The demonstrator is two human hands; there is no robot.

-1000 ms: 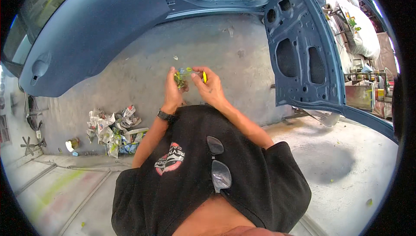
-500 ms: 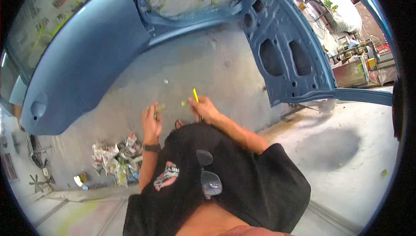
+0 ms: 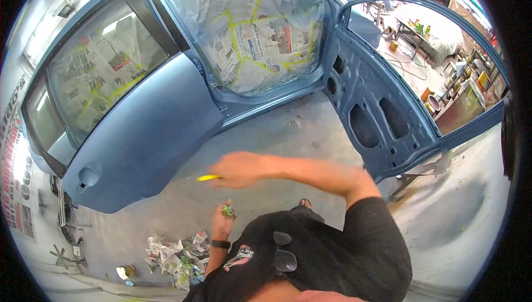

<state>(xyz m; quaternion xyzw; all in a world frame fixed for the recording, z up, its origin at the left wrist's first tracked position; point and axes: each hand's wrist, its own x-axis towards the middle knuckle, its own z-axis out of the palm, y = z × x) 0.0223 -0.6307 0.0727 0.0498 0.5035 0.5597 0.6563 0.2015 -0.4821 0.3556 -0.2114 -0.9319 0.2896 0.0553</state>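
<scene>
My right hand (image 3: 239, 169), smeared by motion, reaches across to the left in front of the blue car door (image 3: 149, 130). A slim yellow tool (image 3: 208, 178) sticks out of its closed fingers; its exact kind cannot be made out. Lower down, my left hand (image 3: 222, 225) is curled round a small crumpled wad of yellow-green tape (image 3: 228, 211). Neither hand touches the car. The door's window (image 3: 111, 61) has newspaper and yellow tape behind it.
Newspaper, plastic film and yellow tape cover the door opening (image 3: 260, 41). At the right, another blue door (image 3: 382, 119) stands swung out. A heap of crumpled paper (image 3: 174, 260) lies on the floor at lower left, near a small yellowish container (image 3: 126, 272).
My right hand has swung up and left with the yellow tool, away from my left hand, which keeps the tape wad. The view has tilted up, showing more of the car.
</scene>
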